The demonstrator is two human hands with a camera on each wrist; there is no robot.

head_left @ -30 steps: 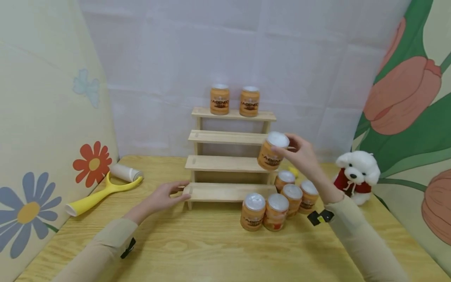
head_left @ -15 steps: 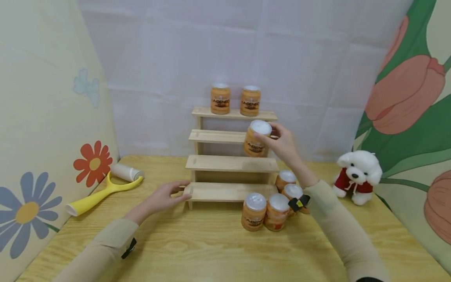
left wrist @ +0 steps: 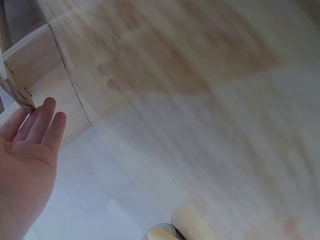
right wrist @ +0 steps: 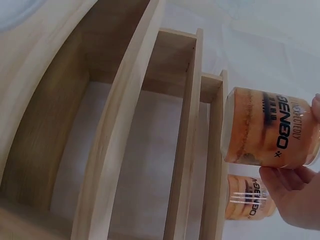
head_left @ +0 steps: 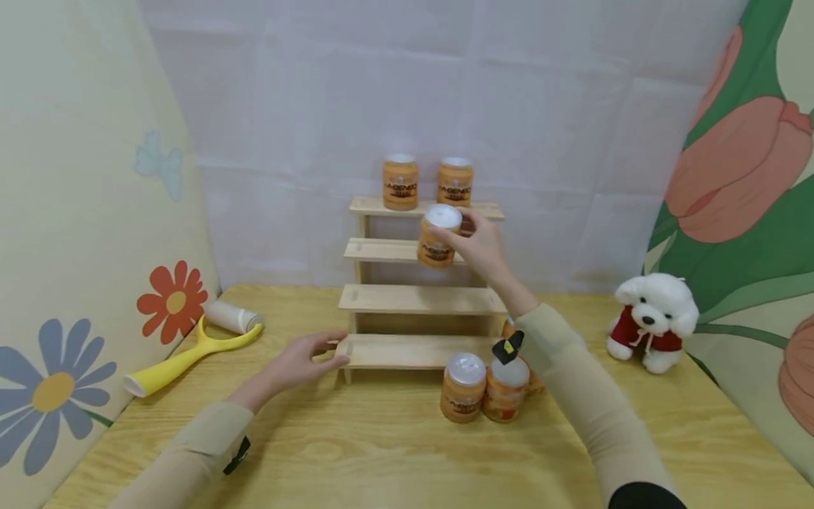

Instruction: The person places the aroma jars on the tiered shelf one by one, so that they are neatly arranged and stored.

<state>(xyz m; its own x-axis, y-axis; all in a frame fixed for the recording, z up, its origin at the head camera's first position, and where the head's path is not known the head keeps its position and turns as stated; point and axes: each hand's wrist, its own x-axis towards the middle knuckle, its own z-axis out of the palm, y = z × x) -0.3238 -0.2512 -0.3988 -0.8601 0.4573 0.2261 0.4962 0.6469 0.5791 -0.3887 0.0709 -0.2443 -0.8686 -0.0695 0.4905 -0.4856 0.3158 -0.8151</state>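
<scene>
My right hand [head_left: 485, 246] holds an orange-labelled jar [head_left: 436, 244] with a silvery lid, thumb and fingers around its side. That jar hangs in front of the second tier from the top of a wooden stepped shelf [head_left: 394, 300], slightly tilted. In the right wrist view the held jar [right wrist: 270, 127] is large and lies sideways across the picture. My left hand [head_left: 299, 364] touches the left end of the lowest tier; its fingers [left wrist: 44, 120] look fairly straight against the wood in the left wrist view. Two matching jars, a left one [head_left: 400, 185] and a right one [head_left: 455, 185], stand on the top tier.
More jars [head_left: 463, 390] stand on the table [head_left: 356, 452] at the shelf's front right, some hidden by my right sleeve. A yellow forked object [head_left: 191, 353] and a whitish cylinder [head_left: 232, 316] lie at left. A white plush dog [head_left: 656, 318] sits at right.
My right hand has carried the jar leftward and upward, from the shelf's right side to in front of the second tier from the top. The left hand stays at the lowest tier's end.
</scene>
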